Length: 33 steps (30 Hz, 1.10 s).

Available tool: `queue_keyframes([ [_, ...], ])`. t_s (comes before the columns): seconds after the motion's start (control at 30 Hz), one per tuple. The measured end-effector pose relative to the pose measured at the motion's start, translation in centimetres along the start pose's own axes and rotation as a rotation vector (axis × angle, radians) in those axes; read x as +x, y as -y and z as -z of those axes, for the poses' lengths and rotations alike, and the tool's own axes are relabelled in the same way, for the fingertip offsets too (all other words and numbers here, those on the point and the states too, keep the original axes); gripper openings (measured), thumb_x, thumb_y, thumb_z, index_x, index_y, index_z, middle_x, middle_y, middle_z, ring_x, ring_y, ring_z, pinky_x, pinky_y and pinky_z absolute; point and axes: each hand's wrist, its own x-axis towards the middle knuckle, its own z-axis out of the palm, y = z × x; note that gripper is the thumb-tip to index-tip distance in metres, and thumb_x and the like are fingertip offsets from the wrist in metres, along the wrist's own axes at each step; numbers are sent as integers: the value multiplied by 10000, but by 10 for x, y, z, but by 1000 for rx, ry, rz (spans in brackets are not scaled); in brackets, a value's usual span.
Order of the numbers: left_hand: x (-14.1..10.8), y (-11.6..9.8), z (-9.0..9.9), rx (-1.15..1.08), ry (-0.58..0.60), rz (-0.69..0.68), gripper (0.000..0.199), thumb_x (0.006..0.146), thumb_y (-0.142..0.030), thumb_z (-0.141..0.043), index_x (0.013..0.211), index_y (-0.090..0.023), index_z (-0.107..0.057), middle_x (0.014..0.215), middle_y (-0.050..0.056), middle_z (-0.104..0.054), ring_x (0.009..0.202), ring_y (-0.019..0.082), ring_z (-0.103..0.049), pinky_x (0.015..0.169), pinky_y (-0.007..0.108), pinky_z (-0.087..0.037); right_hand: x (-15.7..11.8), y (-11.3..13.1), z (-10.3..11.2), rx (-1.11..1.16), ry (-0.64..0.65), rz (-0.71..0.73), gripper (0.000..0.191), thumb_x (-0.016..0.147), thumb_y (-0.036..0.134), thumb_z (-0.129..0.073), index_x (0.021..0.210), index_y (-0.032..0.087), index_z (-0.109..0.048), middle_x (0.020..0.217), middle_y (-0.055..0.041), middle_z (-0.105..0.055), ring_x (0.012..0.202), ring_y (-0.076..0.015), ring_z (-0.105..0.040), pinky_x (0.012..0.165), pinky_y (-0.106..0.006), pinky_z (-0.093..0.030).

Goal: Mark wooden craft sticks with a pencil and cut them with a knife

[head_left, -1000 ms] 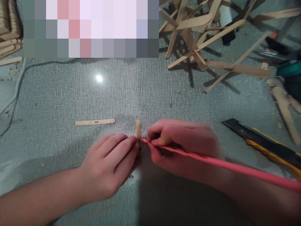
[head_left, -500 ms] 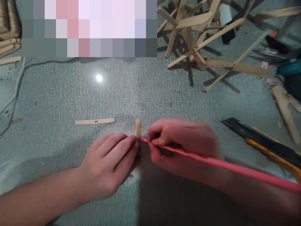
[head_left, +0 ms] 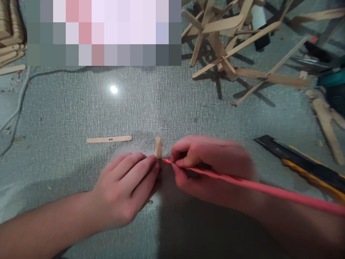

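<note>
My left hand [head_left: 121, 187] is closed, its fingertips pinching a craft stick [head_left: 159, 146] whose rounded end sticks up beyond them. The lower part of that stick is hidden by the fingers. Held like a pen in my closed right hand [head_left: 207, 165] is a long, thin red rod [head_left: 269, 189]. Its tip meets the craft stick beside my left fingertips; whether it is a pencil, I cannot tell. Another craft stick [head_left: 109, 139], with a small dark mark in its middle, lies flat beyond my left hand.
A black and yellow utility knife [head_left: 299, 162] lies at the right. Joined craft sticks [head_left: 223, 46] form a heap at the back right. Stacked craft sticks [head_left: 10, 25] stand at the far left, near a grey cable [head_left: 21, 93]. The back middle is blurred out.
The rear of the red rod has tilted slightly upward, and my right hand has shifted a touch. My left hand keeps its hold on the craft stick.
</note>
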Motion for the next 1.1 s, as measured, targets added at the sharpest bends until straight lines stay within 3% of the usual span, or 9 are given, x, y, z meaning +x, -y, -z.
queue_keyframes([
  [0.3,0,1,0,42,-9,-21,307,833,-102,-839,1110,-8,-743,1143,193,-776,983,305,-743,793,453,-638,2,-3,1,113,18,10,206,888,59,-639,883,259,-592,890,-1,-740,771,-144,-717,679,-287,-593],
  [1.1,-4,-5,4,109,16,-62,296,866,-193,-822,1111,-42,-754,1134,158,-796,955,283,-751,785,437,-601,2,-4,-2,118,29,8,179,933,80,-610,871,242,-569,846,-2,-713,783,-134,-705,700,-264,-574],
])
